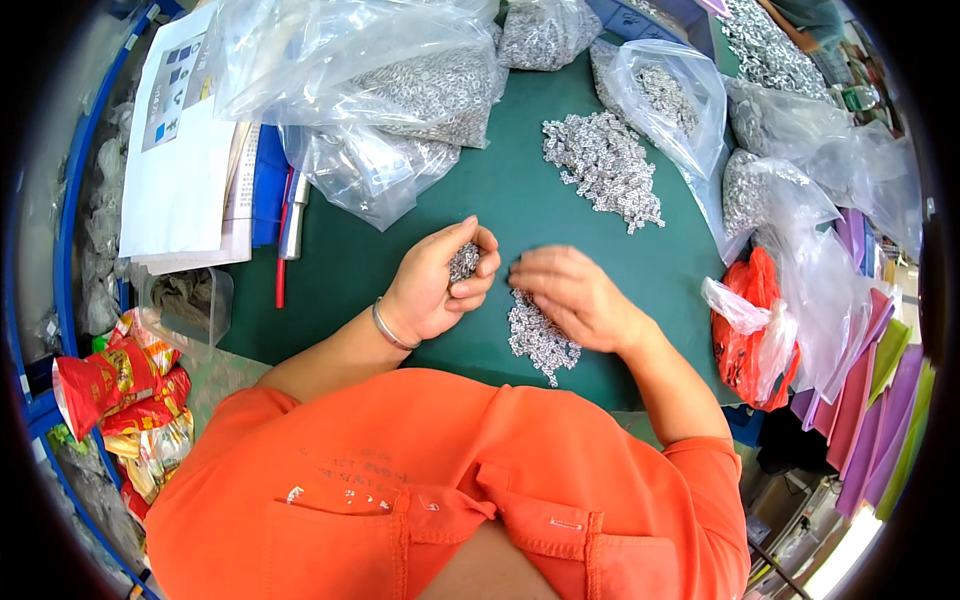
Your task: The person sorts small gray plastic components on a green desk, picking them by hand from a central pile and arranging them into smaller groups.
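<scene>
Cupped around a clump of small silver metal parts (pixel 464 263), my left hand (pixel 445 275) is raised over the green table, a bangle on its wrist. My right hand (pixel 570 295) lies over the upper edge of a small heap of the same silver parts (pixel 540 340) near the table's front edge; its fingers are blurred and partly hide the heap. Whether those fingers pinch a part cannot be made out. Farther back on the table is a larger loose pile of silver parts (pixel 603 168).
Clear plastic bags of metal parts (pixel 430 95) stand at the back, with more bags (pixel 660 95) at the back right. Papers (pixel 175 190), a red pen (pixel 281 270) and a clear plastic box (pixel 190 305) are at left. A red plastic bag (pixel 750 320) sits on the right edge.
</scene>
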`<state>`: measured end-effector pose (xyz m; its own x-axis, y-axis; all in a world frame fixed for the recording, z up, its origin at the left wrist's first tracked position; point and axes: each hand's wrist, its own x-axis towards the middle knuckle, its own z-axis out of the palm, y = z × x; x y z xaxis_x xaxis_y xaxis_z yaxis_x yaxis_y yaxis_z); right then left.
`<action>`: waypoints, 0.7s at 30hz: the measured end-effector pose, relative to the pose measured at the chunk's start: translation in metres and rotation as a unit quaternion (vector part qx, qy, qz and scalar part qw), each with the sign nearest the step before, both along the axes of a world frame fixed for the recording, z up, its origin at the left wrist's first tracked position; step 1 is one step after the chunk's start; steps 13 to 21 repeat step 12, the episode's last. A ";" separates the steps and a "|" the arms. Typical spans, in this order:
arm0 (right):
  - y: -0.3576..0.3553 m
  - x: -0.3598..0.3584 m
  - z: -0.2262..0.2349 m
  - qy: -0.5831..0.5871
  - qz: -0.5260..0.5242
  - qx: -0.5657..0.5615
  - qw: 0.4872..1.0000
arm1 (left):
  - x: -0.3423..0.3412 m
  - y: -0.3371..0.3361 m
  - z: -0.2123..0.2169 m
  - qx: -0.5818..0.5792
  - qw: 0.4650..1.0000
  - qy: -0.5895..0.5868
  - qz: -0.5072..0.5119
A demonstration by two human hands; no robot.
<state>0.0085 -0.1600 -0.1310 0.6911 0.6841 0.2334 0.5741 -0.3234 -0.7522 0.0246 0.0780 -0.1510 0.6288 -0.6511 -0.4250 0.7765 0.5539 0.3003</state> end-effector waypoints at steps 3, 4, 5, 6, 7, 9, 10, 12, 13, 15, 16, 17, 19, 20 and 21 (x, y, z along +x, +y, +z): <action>-0.014 -0.029 0.004 0.044 -0.027 0.034 0.998 | -0.002 0.000 0.000 -0.009 1.000 -0.002 0.006; -0.020 -0.038 0.005 0.023 -0.083 0.029 0.996 | -0.005 -0.001 0.000 -0.013 1.000 -0.005 0.006; -0.026 -0.044 0.006 -0.005 -0.138 0.028 0.990 | -0.005 -0.001 -0.001 -0.016 1.000 -0.014 0.006; -0.029 -0.050 0.006 -0.015 -0.191 0.028 0.981 | -0.003 0.001 -0.006 -0.047 0.999 -0.027 0.003; -0.032 -0.057 0.005 -0.025 -0.245 0.029 0.969 | -0.003 0.001 -0.008 -0.055 0.998 -0.021 0.000; -0.032 -0.063 -0.005 -0.055 -0.311 0.046 0.948 | -0.002 0.000 -0.004 -0.035 0.999 -0.026 0.003; -0.032 -0.065 -0.005 -0.074 -0.304 0.041 0.949 | -0.001 -0.002 -0.006 -0.022 0.999 -0.033 -0.004; -0.026 -0.061 -0.014 -0.091 -0.293 0.036 0.951 | 0.001 0.001 -0.011 -0.024 0.998 -0.054 -0.019; -0.026 -0.061 -0.014 -0.091 -0.293 0.036 0.951 | 0.001 0.001 -0.011 -0.024 0.998 -0.054 -0.019; -0.026 -0.061 -0.014 -0.091 -0.293 0.036 0.951 | 0.001 0.001 -0.011 -0.024 0.998 -0.054 -0.019; -0.026 -0.061 -0.014 -0.091 -0.293 0.036 0.951 | 0.001 0.001 -0.011 -0.024 0.998 -0.054 -0.019; -0.026 -0.061 -0.014 -0.091 -0.293 0.036 0.951 | 0.001 0.001 -0.011 -0.024 0.998 -0.054 -0.019; -0.026 -0.061 -0.014 -0.091 -0.293 0.036 0.951 | 0.001 0.001 -0.011 -0.024 0.998 -0.054 -0.019; -0.026 -0.061 -0.014 -0.091 -0.293 0.036 0.951 | 0.001 0.001 -0.011 -0.024 0.998 -0.054 -0.019; -0.026 -0.061 -0.014 -0.091 -0.293 0.036 0.951 | 0.001 0.001 -0.011 -0.024 0.998 -0.054 -0.019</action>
